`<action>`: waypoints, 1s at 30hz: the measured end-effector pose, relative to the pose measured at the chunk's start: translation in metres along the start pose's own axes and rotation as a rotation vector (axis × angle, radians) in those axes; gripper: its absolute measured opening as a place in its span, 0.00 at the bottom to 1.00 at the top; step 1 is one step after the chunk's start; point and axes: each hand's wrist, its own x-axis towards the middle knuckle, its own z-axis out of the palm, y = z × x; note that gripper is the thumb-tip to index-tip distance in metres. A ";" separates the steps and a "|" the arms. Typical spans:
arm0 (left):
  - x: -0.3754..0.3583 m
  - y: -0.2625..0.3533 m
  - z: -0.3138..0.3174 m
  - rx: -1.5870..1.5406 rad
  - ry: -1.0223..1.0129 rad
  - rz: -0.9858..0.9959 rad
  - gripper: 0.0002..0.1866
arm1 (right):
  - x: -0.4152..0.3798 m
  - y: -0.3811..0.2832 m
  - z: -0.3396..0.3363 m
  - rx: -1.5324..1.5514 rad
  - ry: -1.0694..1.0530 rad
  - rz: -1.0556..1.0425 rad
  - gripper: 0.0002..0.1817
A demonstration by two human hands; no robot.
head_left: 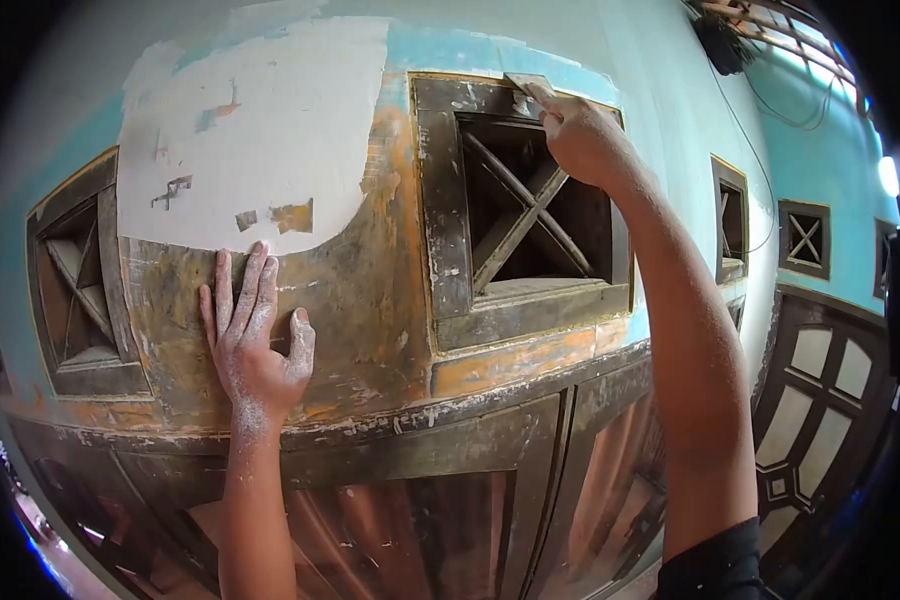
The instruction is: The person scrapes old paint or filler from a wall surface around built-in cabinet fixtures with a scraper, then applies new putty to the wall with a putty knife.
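Observation:
My right hand (pixel 590 145) is closed around a putty knife (pixel 530 86). The blade lies along the top rail of a dark wooden vent frame (pixel 450 210), at its border with the blue-painted wall. Most of the handle is hidden in my fist. My left hand (pixel 255 345), dusted with white powder, rests flat with fingers spread on a bare, brown-stained stretch of wall (pixel 345 325). Its fingertips reach the lower edge of a white plastered patch (pixel 270 130), which has a few gaps in it.
Another vent frame (pixel 60 285) with crossed bars sits on the left. Below runs a wooden ledge (pixel 370 425) above glazed panels with a curtain (pixel 370 530) visible. At right stand a panelled door (pixel 815 390), smaller vents and a hanging cable (pixel 770 180).

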 end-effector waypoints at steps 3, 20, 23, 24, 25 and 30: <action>0.001 0.004 -0.003 -0.020 -0.008 -0.025 0.33 | -0.010 -0.002 0.000 0.037 0.034 -0.073 0.22; 0.000 0.001 -0.002 -0.021 -0.011 -0.017 0.33 | -0.004 -0.003 -0.001 0.016 -0.006 -0.058 0.24; 0.000 0.001 -0.003 -0.008 -0.011 -0.017 0.33 | -0.007 -0.012 0.001 0.013 0.042 -0.092 0.24; 0.001 0.003 -0.003 -0.012 -0.012 -0.023 0.33 | -0.010 -0.015 0.000 0.013 0.047 -0.075 0.23; 0.001 0.003 -0.003 -0.013 -0.012 -0.022 0.33 | -0.008 -0.015 0.001 0.012 0.047 -0.074 0.23; 0.001 0.002 -0.003 -0.009 -0.009 -0.020 0.33 | -0.007 -0.013 0.001 0.004 0.031 -0.066 0.20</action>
